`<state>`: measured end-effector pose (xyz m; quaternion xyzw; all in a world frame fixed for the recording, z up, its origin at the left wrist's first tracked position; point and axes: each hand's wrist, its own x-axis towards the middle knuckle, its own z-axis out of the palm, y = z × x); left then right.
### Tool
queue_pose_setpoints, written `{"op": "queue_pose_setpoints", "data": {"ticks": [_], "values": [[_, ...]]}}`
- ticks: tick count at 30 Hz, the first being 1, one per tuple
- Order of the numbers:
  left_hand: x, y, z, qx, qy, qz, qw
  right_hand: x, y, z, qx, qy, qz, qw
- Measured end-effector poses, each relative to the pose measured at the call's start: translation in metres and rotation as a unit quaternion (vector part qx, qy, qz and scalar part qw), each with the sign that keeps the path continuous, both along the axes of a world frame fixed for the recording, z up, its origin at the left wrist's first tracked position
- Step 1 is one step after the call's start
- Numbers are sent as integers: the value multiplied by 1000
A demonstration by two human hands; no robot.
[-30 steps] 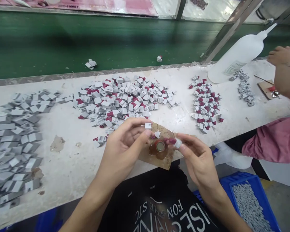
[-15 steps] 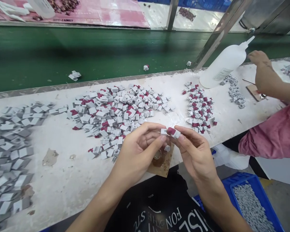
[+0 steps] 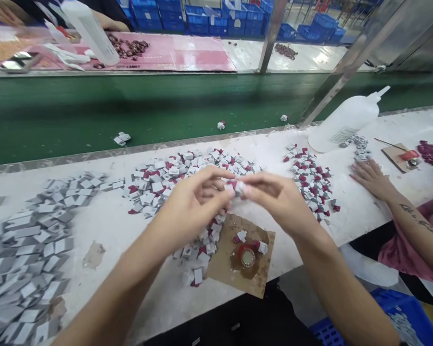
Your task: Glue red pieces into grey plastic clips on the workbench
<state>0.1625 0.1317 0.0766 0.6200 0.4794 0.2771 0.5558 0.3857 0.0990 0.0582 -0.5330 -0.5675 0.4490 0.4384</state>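
Observation:
My left hand [image 3: 198,197] and my right hand [image 3: 283,199] meet above the table, fingertips pinched on a small grey-and-maroon plastic part [image 3: 236,186]. Motion blur and the fingers hide how its pieces fit together. Just below lies a brown cardboard piece [image 3: 222,259], wet-stained in the middle. On it a bottle cap [image 3: 247,256] sits upside down with pale content, and maroon-and-grey parts rest beside it. Behind and under my left hand spreads a heap of grey and maroon parts [image 3: 155,185]. Another cluster of such parts [image 3: 305,175] lies beyond my right hand.
Plain grey blocks [image 3: 29,259] pile up at left. A green belt [image 3: 166,105] with stray parts runs along the back. A white squeeze bottle [image 3: 346,122] leans near a metal post [image 3: 342,67]. At right rests a co-worker's hand [image 3: 371,178]; a blue crate [image 3: 407,317] stands below.
The grey piece in my left hand and the maroon-grey piece in my right have come together. My hands now leave the cap uncovered. The co-worker's hand has dropped onto the table; the view tilted up.

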Motion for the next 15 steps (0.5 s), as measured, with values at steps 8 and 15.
{"op": "queue_pose_setpoints", "data": {"ticks": [8,15], "values": [[-4,149,-19,104,192,178,959,-48,217,-28,60,-242,-31,968],[22,217,-43,71,230,119,963,-45,208,-20,16,-243,-25,970]]}}
